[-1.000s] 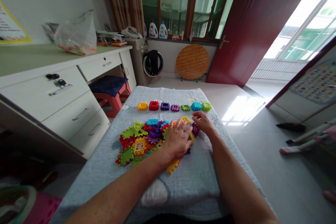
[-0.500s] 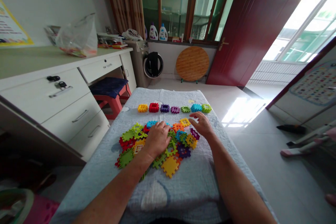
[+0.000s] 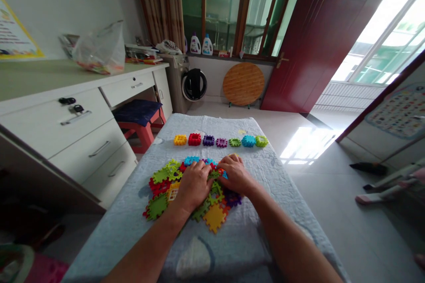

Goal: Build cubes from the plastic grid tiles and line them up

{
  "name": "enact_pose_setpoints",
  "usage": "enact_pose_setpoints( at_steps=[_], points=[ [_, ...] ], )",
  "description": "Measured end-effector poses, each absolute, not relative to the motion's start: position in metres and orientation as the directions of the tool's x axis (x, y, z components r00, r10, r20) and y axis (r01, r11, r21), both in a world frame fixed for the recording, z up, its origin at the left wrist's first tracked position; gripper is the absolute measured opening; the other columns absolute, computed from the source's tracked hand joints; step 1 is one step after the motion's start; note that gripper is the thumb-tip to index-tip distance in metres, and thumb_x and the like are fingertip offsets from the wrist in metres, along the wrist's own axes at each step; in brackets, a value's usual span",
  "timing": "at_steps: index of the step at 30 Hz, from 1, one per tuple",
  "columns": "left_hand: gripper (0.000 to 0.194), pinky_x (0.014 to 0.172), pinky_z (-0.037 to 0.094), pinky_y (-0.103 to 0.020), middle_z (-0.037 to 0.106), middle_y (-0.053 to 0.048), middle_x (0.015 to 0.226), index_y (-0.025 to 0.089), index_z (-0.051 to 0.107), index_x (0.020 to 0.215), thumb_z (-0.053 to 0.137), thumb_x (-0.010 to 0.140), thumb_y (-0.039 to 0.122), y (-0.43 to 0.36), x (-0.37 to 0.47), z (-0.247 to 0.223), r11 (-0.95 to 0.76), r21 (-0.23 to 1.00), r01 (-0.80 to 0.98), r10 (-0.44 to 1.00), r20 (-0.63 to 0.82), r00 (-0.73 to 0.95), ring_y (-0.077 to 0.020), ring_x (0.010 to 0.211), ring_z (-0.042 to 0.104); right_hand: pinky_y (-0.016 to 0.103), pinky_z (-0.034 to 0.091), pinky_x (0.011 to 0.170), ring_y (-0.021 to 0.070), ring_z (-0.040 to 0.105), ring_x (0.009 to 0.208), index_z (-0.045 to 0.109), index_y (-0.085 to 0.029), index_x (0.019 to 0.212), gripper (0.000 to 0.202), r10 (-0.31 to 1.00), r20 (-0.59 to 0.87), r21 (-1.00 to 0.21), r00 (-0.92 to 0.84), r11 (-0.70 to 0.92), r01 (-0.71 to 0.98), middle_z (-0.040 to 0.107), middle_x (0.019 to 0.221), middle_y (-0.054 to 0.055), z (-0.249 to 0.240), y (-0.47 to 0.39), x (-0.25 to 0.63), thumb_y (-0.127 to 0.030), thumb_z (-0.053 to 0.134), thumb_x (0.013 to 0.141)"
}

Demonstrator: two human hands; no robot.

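Note:
A pile of flat toothed plastic pieces lies on the cloth, among them a yellow piece (image 3: 214,217) at the front and a green piece (image 3: 157,207) at the left. My left hand (image 3: 195,184) rests over the middle of the pile, fingers bent downward; its fingertips are partly hidden. Close beside it on the right, my right hand (image 3: 234,174) reaches over the pile with curled fingers near small red and blue pieces. Whether either hand grips a piece is unclear. Behind the pile runs a row of small assembled blocks, including a red block (image 3: 195,139) and a blue block (image 3: 249,141).
The blue-grey cloth (image 3: 133,230) covers the table under the pieces. To the left stand a white desk (image 3: 79,132) and a stool with a dark seat (image 3: 137,112). A washing machine (image 3: 177,82) and a round wooden board (image 3: 243,83) are farther back.
My right hand has moved left and nearer, from the pile's right edge onto the pile beside my left hand. My left hand has shifted only slightly. The view has tilted a little.

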State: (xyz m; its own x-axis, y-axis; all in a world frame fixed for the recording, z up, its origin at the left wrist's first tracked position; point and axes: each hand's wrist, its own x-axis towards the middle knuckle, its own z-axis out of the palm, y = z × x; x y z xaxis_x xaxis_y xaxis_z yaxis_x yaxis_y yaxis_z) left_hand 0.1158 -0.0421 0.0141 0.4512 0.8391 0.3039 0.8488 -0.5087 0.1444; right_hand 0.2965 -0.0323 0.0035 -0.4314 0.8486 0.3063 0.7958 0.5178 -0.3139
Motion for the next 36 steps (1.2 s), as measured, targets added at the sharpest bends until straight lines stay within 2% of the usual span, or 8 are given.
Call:
enact_pose_setpoints(
  at_steps=[8,13,17,23,26,30,33,36],
  points=[
    [0.007,0.081,0.043,-0.038,0.058,-0.007,0.09,0.019,0.059,0.078,0.053,0.081,0.018,-0.042,0.115,0.008,-0.545,0.163,0.822,0.812,0.346,0.47,-0.0229,0.09,0.052,0.036,0.031,0.086,0.0212,0.043,0.094,0.064,-0.024,0.099,0.023,0.859,0.287,-0.348,-0.425,0.507,0.789,0.06,0.092,0.004,0.004,-0.035,0.288,-0.02,0.059,0.077],
    [0.012,0.082,0.043,-0.036,0.059,-0.005,0.088,0.02,0.06,0.082,0.049,0.086,0.02,-0.044,0.113,0.011,-0.585,0.235,0.776,0.785,0.406,0.468,-0.0209,0.088,0.052,0.035,0.033,0.083,0.0204,0.045,0.091,0.063,-0.022,0.088,0.019,0.858,0.321,-0.41,-0.4,0.507,0.758,0.061,0.088,0.003,0.001,-0.033,0.289,-0.013,0.055,0.074],
    [0.018,0.09,0.041,-0.036,0.06,-0.006,0.1,0.02,0.06,0.097,0.043,0.09,0.021,-0.045,0.105,0.016,-0.611,0.33,0.72,0.743,0.555,0.376,-0.02,0.096,0.052,0.032,0.037,0.081,0.0178,0.05,0.084,0.06,-0.02,0.077,0.013,0.866,0.413,-0.533,-0.281,0.48,0.696,0.062,0.08,0.002,-0.002,-0.026,0.299,-0.009,0.054,0.071],
    [0.016,0.091,0.042,-0.037,0.06,-0.006,0.098,0.02,0.059,0.095,0.045,0.088,0.019,-0.036,0.091,0.01,-0.603,0.425,0.675,0.714,0.666,0.217,-0.0213,0.098,0.054,0.025,0.04,0.064,0.0129,0.05,0.065,0.058,-0.019,0.079,0.007,0.9,0.436,-0.736,-0.008,0.361,0.573,0.057,0.07,-0.001,-0.005,-0.014,0.318,-0.018,0.052,0.075],
    [0.016,0.091,0.043,-0.037,0.06,-0.007,0.098,0.02,0.06,0.094,0.046,0.086,0.019,-0.034,0.087,0.013,-0.571,0.439,0.694,0.73,0.658,0.184,-0.0218,0.097,0.054,0.028,0.041,0.071,0.0154,0.051,0.073,0.059,-0.02,0.078,0.008,0.856,0.515,-0.657,0.04,0.365,0.66,0.056,0.077,0.001,-0.004,-0.013,0.323,-0.016,0.052,0.075],
    [0.015,0.091,0.043,-0.038,0.062,-0.006,0.1,0.021,0.063,0.092,0.05,0.083,0.024,-0.03,0.07,0.028,-0.543,0.395,0.741,0.782,0.56,0.274,-0.0228,0.097,0.056,0.033,0.039,0.082,0.0189,0.051,0.085,0.062,-0.021,0.076,0.016,0.886,0.435,-0.511,-0.159,0.388,0.767,0.057,0.084,0.003,-0.003,-0.015,0.329,-0.01,0.053,0.07],
    [0.019,0.093,0.041,-0.037,0.063,-0.006,0.104,0.021,0.063,0.092,0.051,0.082,0.031,-0.014,0.039,0.035,-0.498,0.406,0.766,0.815,0.522,0.253,-0.0233,0.1,0.057,0.035,0.037,0.086,0.019,0.051,0.088,0.065,-0.021,0.077,0.021,0.914,0.31,-0.501,-0.261,0.391,0.772,0.058,0.089,0.003,-0.002,-0.016,0.33,-0.008,0.054,0.065],
    [0.026,0.093,0.042,-0.035,0.065,-0.006,0.102,0.02,0.063,0.093,0.05,0.08,0.038,0.015,0.001,0.026,-0.415,0.457,0.786,0.877,0.43,0.213,-0.0235,0.099,0.059,0.035,0.038,0.086,0.0184,0.052,0.087,0.064,-0.02,0.075,0.017,0.919,0.319,-0.522,-0.232,0.375,0.766,0.058,0.087,0.003,-0.001,-0.015,0.329,-0.009,0.053,0.068]
  ],
)
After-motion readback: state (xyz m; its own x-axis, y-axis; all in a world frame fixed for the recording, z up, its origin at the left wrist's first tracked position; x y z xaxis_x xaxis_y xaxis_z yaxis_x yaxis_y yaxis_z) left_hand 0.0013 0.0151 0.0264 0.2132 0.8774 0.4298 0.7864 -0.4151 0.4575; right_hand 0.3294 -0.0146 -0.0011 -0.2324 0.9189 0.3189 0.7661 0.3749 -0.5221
